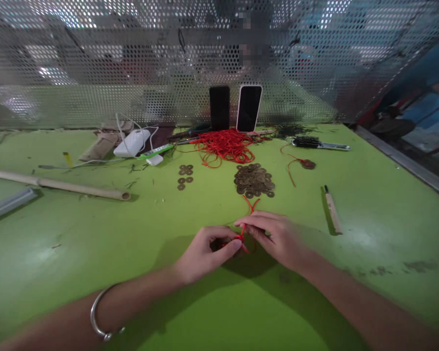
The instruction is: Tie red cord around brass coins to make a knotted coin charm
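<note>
Cord [243, 229], slim, red, finger-pinched in left hand [206, 251] and right hand [279, 236], round metal coins [254, 180] heaped

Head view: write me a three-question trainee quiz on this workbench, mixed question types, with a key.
1. True or false: the left hand and the right hand both hold the red cord.
2. Which lies nearest the large coin pile: (a) bamboo pole, (b) red tangle, (c) hairbrush?
3. How many phones stand in front of the perforated screen?

Key: 1. True. 2. (b). 3. Two.
</note>
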`<state>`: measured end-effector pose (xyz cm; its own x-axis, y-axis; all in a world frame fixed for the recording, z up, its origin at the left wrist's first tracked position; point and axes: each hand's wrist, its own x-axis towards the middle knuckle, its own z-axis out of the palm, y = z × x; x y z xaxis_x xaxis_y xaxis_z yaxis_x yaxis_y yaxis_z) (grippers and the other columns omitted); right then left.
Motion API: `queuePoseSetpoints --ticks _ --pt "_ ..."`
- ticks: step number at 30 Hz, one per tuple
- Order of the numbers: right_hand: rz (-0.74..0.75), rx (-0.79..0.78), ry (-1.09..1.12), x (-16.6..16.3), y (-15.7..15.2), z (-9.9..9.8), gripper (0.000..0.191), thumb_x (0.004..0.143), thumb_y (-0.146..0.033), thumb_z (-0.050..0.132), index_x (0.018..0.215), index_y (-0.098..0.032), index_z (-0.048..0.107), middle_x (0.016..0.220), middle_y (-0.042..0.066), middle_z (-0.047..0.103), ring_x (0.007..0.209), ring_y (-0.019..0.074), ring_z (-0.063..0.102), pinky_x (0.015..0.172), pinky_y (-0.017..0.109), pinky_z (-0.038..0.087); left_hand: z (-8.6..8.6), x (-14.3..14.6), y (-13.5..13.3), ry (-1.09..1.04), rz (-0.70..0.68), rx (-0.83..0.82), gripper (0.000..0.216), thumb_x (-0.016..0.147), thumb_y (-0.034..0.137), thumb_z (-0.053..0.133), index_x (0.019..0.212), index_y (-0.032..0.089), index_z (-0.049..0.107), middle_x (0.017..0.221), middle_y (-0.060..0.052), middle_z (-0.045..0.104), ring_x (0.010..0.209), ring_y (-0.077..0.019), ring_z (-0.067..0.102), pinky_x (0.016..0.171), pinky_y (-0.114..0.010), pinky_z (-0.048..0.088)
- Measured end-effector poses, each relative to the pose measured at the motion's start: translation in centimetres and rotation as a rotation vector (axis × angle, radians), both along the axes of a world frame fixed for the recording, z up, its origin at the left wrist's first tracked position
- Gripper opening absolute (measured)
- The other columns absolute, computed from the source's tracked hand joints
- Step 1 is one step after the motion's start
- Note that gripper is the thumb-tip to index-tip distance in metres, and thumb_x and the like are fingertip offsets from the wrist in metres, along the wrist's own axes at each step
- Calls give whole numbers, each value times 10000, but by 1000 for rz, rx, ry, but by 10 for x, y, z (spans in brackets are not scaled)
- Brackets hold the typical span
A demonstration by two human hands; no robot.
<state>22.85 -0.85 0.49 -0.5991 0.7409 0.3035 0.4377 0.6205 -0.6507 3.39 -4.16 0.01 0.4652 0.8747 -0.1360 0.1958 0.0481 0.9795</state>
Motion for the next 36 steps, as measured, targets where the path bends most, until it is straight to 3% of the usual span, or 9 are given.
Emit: queuePoseSetpoints --ticks 3,6,8,11,15,22,32,36 --pt "-25 -30 10 0 1 -1 251 913 -186 461 1113 -229 607 861 27 666 738 139 611 656 245 461 0 0 0 -24 23 -31 323 865 391 521 810 109 670 711 -37 588 606 -104 477 542 -207 359" --pt "-77 -88 97 -1 1 -1 420 896 -202 486 1306 -215 399 861 14 636 621 107 575 590 223 447 0 0 0 -60 115 -50 309 855 394 539 834 116 671 694 -28 592 600 -96 478 536 -195 358" --pt "-62 -143 131 -2 0 0 374 883 -253 515 1232 -176 404 822 10 610 564 95 544 537 210 426 -1 0 0 -92 192 -67 303 848 403 549 843 122 661 664 -10 568 585 -89 465 521 -187 348" --pt "28 -108 11 -3 -3 4 180 887 -351 516 892 -171 514 700 -4 561 574 105 514 529 215 379 -4 0 1 -115 260 -75 309 845 416 549 838 121 643 629 10 523 562 -83 446 503 -184 338" --pt "110 27 -153 -5 -7 5 306 938 -341 418 695 -170 493 612 -16 497 549 101 434 520 225 293 -4 0 1 -102 258 -57 317 854 418 533 840 117 634 598 19 499 548 -82 432 501 -189 324" --pt "168 38 -193 -6 -9 3 250 877 -201 434 630 -175 407 558 -46 408 500 77 342 502 217 232 -4 2 1 -95 209 -13 290 862 396 526 814 128 624 611 20 488 569 -82 432 529 -187 338" --pt "230 -33 -249 -3 -8 6 258 776 -154 464 555 -172 331 509 -54 355 475 75 291 497 237 194 -5 2 2 -93 317 -9 306 864 404 517 867 128 650 662 -7 550 570 -86 453 516 -184 360" --pt "53 -220 -198 -6 -7 9 267 854 -248 454 599 -176 428 522 -43 429 480 87 375 484 228 228 0 2 0 -40 190 15 286 870 382 510 852 130 645 701 -15 570 633 -102 480 561 -195 370"
